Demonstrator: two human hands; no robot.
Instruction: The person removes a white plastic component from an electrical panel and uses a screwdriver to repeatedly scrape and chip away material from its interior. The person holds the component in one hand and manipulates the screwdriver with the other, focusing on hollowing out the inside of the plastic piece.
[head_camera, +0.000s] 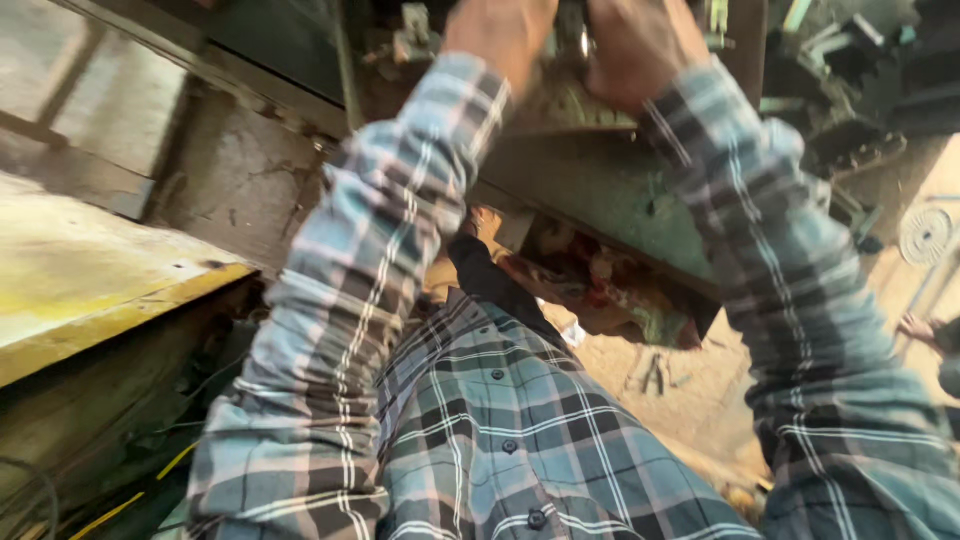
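Item: left hand (497, 35) and right hand (640, 45), both raised to a small metal fitting (583, 40) atop the green machine body (600, 190), fingers closed around it though grip blurred; best handled with steady, even two-handed pressure, plaid sleeves (370, 290) kept clear.

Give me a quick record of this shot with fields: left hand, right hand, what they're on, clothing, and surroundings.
Left hand: left hand raised, fist closed at the top of a green machine.
Right hand: right hand raised beside it, closed on the same spot.
Between hands: small shiny metal part; grip details blurred.
Clothing: blue-grey plaid shirt, long sleeves.
Surroundings: worn yellow surface on the left; round metal disc at far right; dusty floor below.
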